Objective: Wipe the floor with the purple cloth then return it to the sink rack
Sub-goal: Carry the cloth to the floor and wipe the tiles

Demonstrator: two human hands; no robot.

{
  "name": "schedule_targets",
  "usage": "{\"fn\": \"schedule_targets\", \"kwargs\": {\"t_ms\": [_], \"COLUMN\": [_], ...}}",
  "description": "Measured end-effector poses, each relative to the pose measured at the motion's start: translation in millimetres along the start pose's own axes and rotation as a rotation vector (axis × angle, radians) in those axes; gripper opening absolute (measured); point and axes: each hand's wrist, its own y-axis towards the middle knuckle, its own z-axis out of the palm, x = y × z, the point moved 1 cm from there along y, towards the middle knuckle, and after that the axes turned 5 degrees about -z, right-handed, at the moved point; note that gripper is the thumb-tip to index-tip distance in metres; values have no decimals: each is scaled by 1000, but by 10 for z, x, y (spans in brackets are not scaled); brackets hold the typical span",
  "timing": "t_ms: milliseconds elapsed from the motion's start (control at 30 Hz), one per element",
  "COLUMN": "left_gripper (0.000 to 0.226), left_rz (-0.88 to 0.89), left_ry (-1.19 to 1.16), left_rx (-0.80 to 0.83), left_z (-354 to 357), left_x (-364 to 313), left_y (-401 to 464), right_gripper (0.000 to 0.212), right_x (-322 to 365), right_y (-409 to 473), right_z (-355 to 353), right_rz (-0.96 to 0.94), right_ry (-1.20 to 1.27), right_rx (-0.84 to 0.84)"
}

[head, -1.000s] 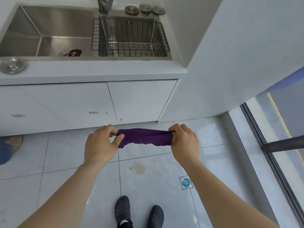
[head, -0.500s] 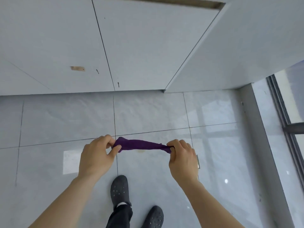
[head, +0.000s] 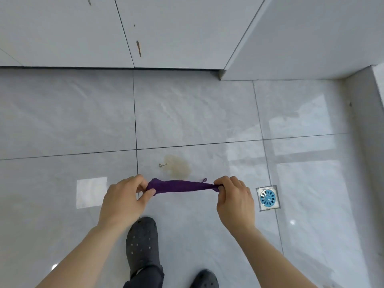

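Observation:
The purple cloth [head: 178, 186] is stretched flat between my two hands, held above the grey tiled floor [head: 83, 121]. My left hand [head: 122, 199] pinches its left end and my right hand [head: 234, 197] pinches its right end. A small loop sticks up near the cloth's right end. A brownish stain [head: 178, 167] lies on the tile just beyond the cloth. The sink and its rack are out of view.
White cabinet doors [head: 68, 32] run along the top, with a wall corner [head: 222, 74] at upper right. A square floor drain with a blue grate [head: 268, 198] sits right of my right hand. My dark clogs [head: 142, 244] stand below the cloth.
The view has tilted down from the sink and counter to the floor. Both hands have lowered with the cloth still stretched between them, and the stain now shows beyond it.

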Motion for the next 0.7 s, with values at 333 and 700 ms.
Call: {"fn": "schedule_targets", "kwargs": {"t_ms": [333, 700], "left_gripper": [20, 21], "left_rz": [9, 138], "left_ry": [-12, 45], "left_rx": [-2, -195], "left_z": [1030, 1348], "left_x": [734, 948], "left_y": [923, 1766], "right_gripper": [29, 18], "right_x": [-484, -440], "right_y": [514, 1354], "right_z": [1523, 2078], "right_rz": [-24, -73], "right_ry": [-6, -83], "right_rx": [-86, -464]}}
